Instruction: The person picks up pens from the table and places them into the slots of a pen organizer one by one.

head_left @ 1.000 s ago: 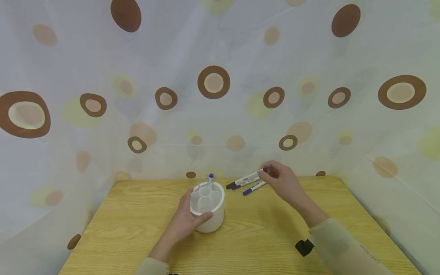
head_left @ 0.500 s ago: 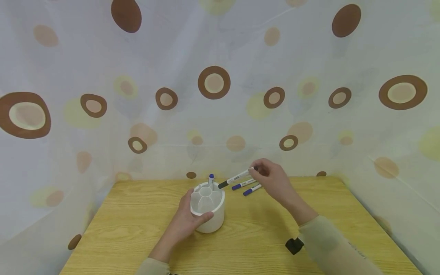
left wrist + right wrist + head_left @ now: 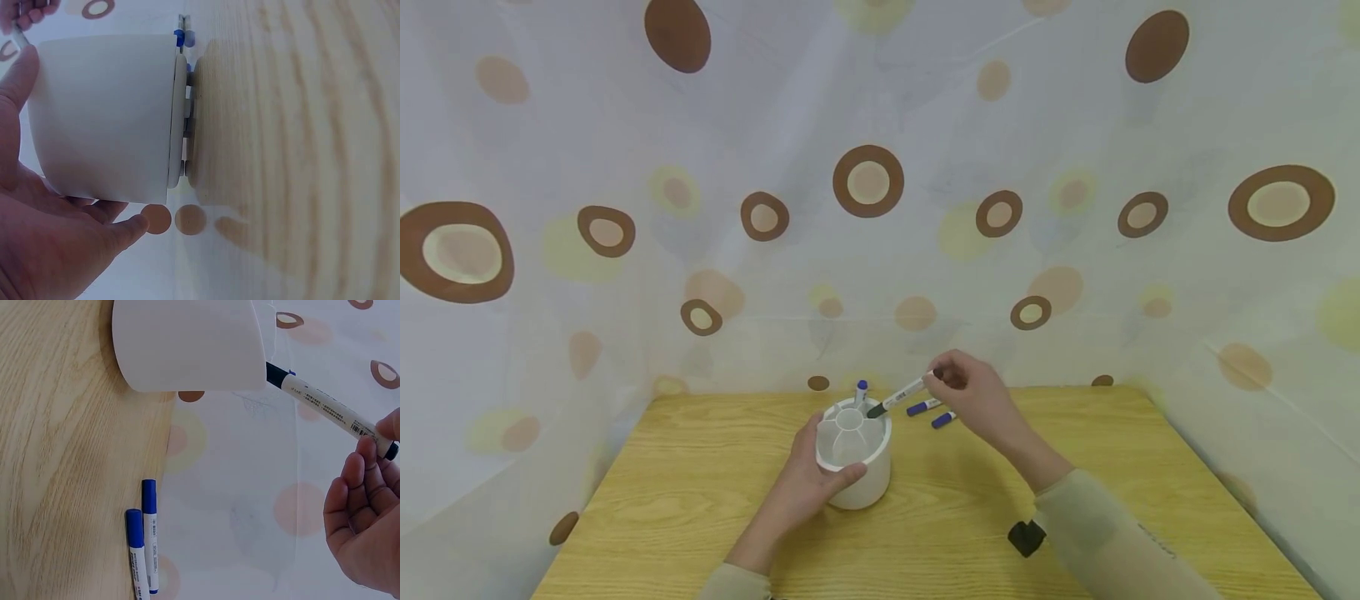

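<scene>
A round white pen organizer (image 3: 871, 479) with several compartments stands on the wooden table. My left hand (image 3: 808, 483) grips its side, thumb at the near rim, fingers around the left. My right hand (image 3: 973, 396) pinches a black-capped whiteboard marker (image 3: 902, 395) by its rear end between thumb and fingers. The marker slants down to the left, its black cap (image 3: 277, 375) at the organizer's right rim and over a compartment. A blue-capped marker (image 3: 861, 393) stands upright in a back compartment. In the left wrist view the organizer's white wall (image 3: 106, 119) fills much of the picture.
Two blue-capped markers lie on the table right of the organizer: one farther back (image 3: 150, 531), the other nearer (image 3: 136, 550). A white curtain (image 3: 880, 275) with brown and yellow spots hangs along the table's back and sides.
My right hand lifts the black-capped marker off the table and carries it left, its cap now over the organizer's rim. The left hand keeps its grip on the organizer.
</scene>
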A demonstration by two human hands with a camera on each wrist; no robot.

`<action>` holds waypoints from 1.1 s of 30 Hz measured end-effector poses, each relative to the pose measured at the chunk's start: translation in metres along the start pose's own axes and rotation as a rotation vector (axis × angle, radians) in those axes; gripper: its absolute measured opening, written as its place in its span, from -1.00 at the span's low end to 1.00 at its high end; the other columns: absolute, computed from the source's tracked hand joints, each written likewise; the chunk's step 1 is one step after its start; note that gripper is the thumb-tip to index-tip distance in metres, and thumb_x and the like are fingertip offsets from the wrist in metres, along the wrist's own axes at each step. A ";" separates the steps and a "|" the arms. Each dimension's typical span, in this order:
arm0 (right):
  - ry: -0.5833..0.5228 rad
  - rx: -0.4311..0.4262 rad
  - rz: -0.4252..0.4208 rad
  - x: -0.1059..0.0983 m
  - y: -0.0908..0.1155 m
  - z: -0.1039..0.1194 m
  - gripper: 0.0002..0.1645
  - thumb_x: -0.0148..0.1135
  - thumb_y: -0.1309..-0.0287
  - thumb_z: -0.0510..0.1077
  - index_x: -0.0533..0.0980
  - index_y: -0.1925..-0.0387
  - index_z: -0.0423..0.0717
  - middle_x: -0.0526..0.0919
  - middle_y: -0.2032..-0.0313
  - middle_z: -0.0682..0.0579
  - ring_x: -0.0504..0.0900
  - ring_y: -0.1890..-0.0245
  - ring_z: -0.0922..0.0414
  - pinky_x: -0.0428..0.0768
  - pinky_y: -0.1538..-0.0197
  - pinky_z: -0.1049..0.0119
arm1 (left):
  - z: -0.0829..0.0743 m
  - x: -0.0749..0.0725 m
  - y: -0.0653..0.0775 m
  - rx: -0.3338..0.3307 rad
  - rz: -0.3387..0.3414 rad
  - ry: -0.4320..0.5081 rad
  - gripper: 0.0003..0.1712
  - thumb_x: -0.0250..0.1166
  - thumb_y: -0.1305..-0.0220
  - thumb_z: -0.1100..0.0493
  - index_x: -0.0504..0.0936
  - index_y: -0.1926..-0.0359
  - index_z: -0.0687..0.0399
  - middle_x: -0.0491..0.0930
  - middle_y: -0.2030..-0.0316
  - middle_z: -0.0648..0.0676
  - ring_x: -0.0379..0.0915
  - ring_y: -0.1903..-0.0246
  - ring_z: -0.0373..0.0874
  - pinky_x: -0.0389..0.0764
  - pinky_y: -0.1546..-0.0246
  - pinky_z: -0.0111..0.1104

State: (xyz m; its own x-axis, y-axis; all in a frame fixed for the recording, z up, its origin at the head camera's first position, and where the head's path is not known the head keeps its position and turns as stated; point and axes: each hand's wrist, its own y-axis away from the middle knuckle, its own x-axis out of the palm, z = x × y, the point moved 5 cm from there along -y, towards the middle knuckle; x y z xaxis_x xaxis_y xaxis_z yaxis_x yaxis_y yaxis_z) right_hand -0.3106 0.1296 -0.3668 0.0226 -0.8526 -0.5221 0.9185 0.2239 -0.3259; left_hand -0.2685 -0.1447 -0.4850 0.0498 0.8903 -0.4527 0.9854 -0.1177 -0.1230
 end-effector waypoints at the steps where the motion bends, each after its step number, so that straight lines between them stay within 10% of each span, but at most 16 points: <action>1: -0.001 0.000 0.001 0.002 0.000 0.000 -0.81 0.36 -0.56 -0.08 0.66 0.00 -0.12 0.75 0.28 0.00 0.68 0.23 0.09 0.62 0.08 0.14 | 0.000 0.000 0.000 -0.001 0.001 0.001 0.37 0.65 -0.27 -0.19 -0.01 -0.74 0.25 0.18 -0.59 0.42 0.35 -0.45 0.36 0.38 -0.47 0.31; 21: -0.007 0.048 0.049 0.024 -0.003 -0.005 -0.71 0.41 -0.55 0.05 0.72 -0.12 0.00 0.82 0.14 0.09 0.81 0.09 0.03 0.75 0.20 0.16 | 0.001 0.002 0.001 0.002 -0.002 0.014 0.35 0.65 -0.27 -0.20 0.01 -0.75 0.21 0.17 -0.60 0.42 0.35 -0.45 0.35 0.34 -0.49 0.33; 33: 0.055 0.025 0.079 0.030 -0.002 -0.001 -0.52 0.33 -0.61 0.09 0.66 -0.39 0.03 0.82 -0.04 0.10 0.77 -0.06 0.07 0.76 -0.18 -0.02 | 0.001 0.002 0.000 -0.007 0.002 0.015 0.36 0.65 -0.27 -0.22 0.00 -0.75 0.20 0.18 -0.60 0.41 0.36 -0.45 0.33 0.37 -0.48 0.31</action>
State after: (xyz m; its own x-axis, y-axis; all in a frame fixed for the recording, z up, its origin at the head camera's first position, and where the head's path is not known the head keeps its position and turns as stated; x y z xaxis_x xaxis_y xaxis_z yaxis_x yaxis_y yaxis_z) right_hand -0.3120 0.1039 -0.3823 0.0746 -0.8051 -0.5884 0.9242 0.2774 -0.2624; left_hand -0.2689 -0.1437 -0.4870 0.0544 0.8963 -0.4400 0.9864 -0.1166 -0.1156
